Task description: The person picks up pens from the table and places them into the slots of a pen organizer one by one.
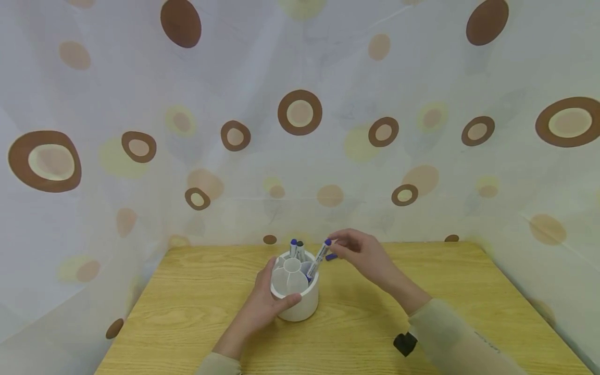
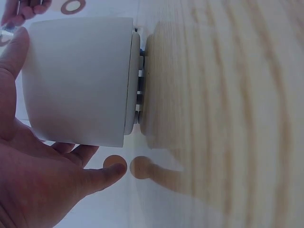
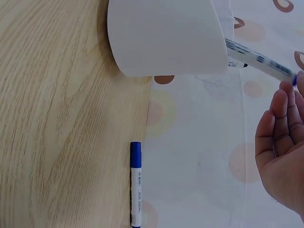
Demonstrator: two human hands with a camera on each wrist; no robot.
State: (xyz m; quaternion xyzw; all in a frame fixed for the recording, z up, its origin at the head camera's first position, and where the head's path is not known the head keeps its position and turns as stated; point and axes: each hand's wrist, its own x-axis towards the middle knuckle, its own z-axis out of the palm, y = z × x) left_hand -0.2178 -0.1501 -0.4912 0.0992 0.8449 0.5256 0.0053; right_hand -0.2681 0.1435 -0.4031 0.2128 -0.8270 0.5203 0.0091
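A white round pen holder [image 1: 302, 308] with several compartments stands on the wooden table. My left hand [image 1: 264, 302] grips it round the side, thumb along its near rim; in the left wrist view its white wall [image 2: 78, 83] fills the space by the palm. My right hand [image 1: 361, 255] pinches the blue end of a white marker [image 1: 319, 260] between thumb and fingertips. The marker leans with its lower end inside a right-hand compartment. Two more markers, one blue-ended [image 1: 293, 248] and one black-ended [image 1: 300, 251], stand at the holder's back.
Behind the right hand lies another blue-capped marker [image 3: 136, 190] on the table [image 1: 187, 302]. A patterned curtain [image 1: 300, 166] hangs at the table's back edge and along both sides. A small black object [image 1: 405, 344] shows beside the right sleeve.
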